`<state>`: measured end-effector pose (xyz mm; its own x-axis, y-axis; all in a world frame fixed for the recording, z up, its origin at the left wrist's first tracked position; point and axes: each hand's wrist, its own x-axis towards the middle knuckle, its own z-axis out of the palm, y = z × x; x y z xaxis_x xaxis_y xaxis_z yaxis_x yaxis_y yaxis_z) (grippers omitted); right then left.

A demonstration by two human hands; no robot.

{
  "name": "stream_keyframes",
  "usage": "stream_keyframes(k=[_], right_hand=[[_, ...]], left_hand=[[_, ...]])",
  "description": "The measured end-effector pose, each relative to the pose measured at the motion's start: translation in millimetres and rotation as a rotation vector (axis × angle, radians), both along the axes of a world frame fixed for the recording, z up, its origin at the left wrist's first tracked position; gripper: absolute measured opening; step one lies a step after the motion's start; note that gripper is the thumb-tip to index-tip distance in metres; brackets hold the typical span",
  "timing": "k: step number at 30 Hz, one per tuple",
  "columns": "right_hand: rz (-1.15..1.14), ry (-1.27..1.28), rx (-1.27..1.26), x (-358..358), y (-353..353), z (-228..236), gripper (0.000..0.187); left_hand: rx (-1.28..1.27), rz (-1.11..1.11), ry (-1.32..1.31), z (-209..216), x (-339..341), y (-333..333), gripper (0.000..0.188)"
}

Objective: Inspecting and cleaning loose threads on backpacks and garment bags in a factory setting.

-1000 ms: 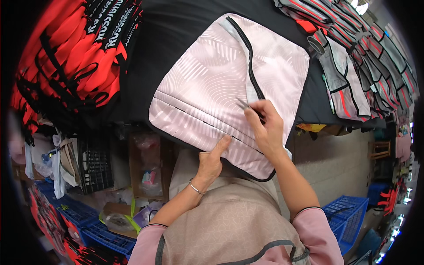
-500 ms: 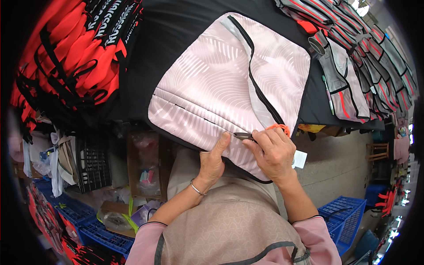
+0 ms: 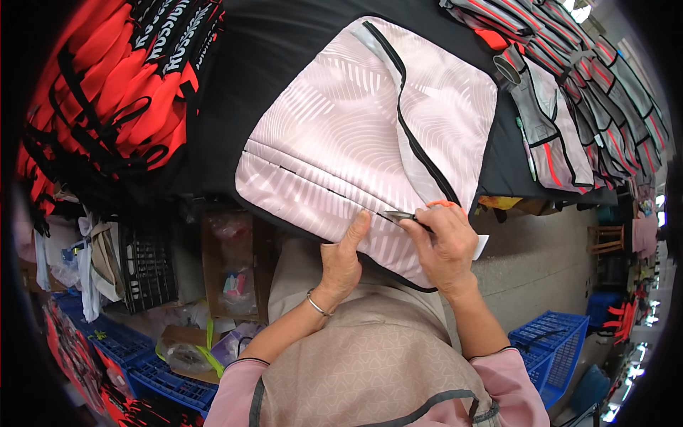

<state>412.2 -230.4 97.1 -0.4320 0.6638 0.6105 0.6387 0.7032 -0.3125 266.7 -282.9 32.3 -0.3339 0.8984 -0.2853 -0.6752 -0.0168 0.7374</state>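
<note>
A pale pink patterned fabric panel with black edging lies across the black-covered table and over my lap. A black zip runs down its right part, and a stitched seam crosses its lower part. My left hand grips the panel's near edge, thumb on top beside the seam, the other fingers hidden beneath. In my right hand is a pair of small dark thread snips, the blade tips over the seam just right of my left thumb. Orange cord shows by my right fingers. A white tag sticks out beside that hand.
Red and black strapped pieces are piled at the left. Grey pieces with red trim lie stacked at the right. Blue crates stand low on both sides. Below the table at left are a black crate and a cardboard box.
My right hand has shifted the snips slightly right, and the blades have tilted away from my left thumb. The panel has slid slightly left; my left hand keeps its grip.
</note>
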Motion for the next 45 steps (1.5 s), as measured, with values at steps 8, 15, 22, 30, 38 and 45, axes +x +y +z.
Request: stream_keyframes(k=[8,15,22,30,38,45], right_hand=[[0.001,-0.118,0.069,-8,-3,-2,0.022],[-0.149,0.485,-0.608,-5,27,-51,0.021],[-0.118,0.516,-0.653,-17,26,-60,0.024],[0.001,0.244,-0.294,14,-5,-28,0.024],[-0.064,-0.081,0.110,12,-7,-25,0.029],[-0.086,-0.140,0.239,11,-7,-26,0.026]], left_hand=[[0.065,0.099,0.078,5,1,2,0.032],[0.003,0.193,0.026,-18,-25,8,0.035],[-0.031,-0.124,0.005,-33,3,-4,0.047],[0.033,-0.084,-0.104,-26,5,-2,0.046],[0.038,-0.128,-0.131,-22,8,-3,0.042],[0.036,-0.083,-0.134,-15,10,-2,0.042]])
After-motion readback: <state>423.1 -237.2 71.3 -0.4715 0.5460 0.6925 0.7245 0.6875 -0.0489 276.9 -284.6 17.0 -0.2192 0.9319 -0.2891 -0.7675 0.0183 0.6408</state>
